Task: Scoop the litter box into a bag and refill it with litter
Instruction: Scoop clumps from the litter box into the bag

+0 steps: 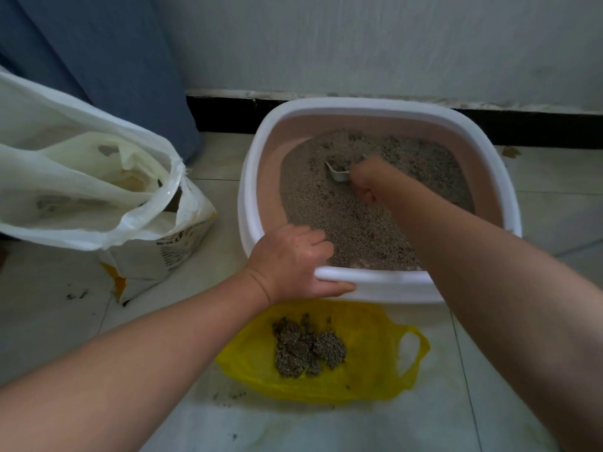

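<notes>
Two risks logged, both judgement rather than observation. First: your loaded scoop (339, 173) must cross the near rim of the litter box (391, 282) to reach the yellow bag (368, 327). That bag lies flat on the floor (489, 402) just in front of the box, with nothing holding its mouth open. A tilt, or a knock on the rim, would likely drop waste on the tiles, where a few dark crumbs lie. Second: the clumps (306, 349) sit heaped near the bag's middle (inside or on top of the plastic, cannot tell), so a careless tip could roll new pieces off the edge. A soft clump may also break apart in the litter (342, 223) if you dig fast. Hands: your right hand (368, 181) is fisted around the scoop's handle, toward the far side of the box, with the bowl partly buried and carrying some dark material. Your left hand (290, 259) grips the near rim at its left corner, thumb outside, fingers curled over the inside. Refill not begun: the litter sack (169, 252) stands open at left, apart from the box.
</notes>
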A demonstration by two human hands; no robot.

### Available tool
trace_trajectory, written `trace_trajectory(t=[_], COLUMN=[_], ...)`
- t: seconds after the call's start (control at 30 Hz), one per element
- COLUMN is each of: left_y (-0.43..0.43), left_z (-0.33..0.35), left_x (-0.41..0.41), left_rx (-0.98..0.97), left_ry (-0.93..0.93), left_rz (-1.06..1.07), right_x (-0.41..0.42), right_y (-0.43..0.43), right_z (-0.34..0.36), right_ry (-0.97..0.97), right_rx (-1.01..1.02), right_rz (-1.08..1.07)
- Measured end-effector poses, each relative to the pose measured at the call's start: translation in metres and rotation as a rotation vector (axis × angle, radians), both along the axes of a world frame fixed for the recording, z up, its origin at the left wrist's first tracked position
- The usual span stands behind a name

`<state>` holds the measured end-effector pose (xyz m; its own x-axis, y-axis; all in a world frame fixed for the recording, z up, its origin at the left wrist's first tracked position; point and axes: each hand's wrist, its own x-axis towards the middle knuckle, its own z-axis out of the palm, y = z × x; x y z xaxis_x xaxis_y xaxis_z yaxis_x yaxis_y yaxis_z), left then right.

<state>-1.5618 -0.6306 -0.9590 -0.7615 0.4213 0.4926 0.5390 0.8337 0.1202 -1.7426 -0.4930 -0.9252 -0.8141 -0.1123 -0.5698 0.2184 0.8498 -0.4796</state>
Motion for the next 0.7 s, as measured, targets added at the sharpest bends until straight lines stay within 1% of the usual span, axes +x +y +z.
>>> trace_trajectory(t=[0.03, 0.1, 0.17, 0.2, 0.3, 0.33, 0.53, 0.63, 0.7], left_y=[0.0, 0.0, 0.0, 0.0, 0.0, 0.0, 0.0, -0.001, 0.0], left_z=[-0.001, -0.002, -0.003, -0.003, -0.004, -0.005, -0.007, -0.009, -0.009], left_x=[0.0, 0.0, -0.001, -0.001, 0.0, -0.001, -0.001, -0.001, -0.002], left_rx=[0.006, 0.02, 0.025, 0.026, 0.032, 0.03, 0.017, 0.012, 0.005], left_ry=[0.0, 0.002, 0.001, -0.001, 0.011, 0.014, 0.032, 0.031, 0.03], left_rz=[-0.004, -0.008, -0.012, -0.013, -0.009, -0.007, 0.004, 0.002, 0.002], right_x=[-0.002, -0.006, -0.01, -0.011, -0.005, -0.003, 0.0, -0.003, -0.002], right_y=[-0.004, -0.017, -0.025, -0.029, -0.034, -0.035, -0.024, -0.015, -0.006], right_z=[-0.001, -0.001, -0.007, -0.014, -0.033, -0.038, -0.049, -0.046, -0.043], right_ry=[0.017, 0.059, 0.104, 0.122, 0.135, 0.137, 0.243, 0.241, 0.257], right_rx=[-0.002, 0.064, 0.059, 0.036, -0.13, -0.159, -0.19, -0.237, -0.223], right_rz=[-0.004, -0.024, -0.081, -0.09, -0.336, -0.375, -0.42, -0.49, -0.474])
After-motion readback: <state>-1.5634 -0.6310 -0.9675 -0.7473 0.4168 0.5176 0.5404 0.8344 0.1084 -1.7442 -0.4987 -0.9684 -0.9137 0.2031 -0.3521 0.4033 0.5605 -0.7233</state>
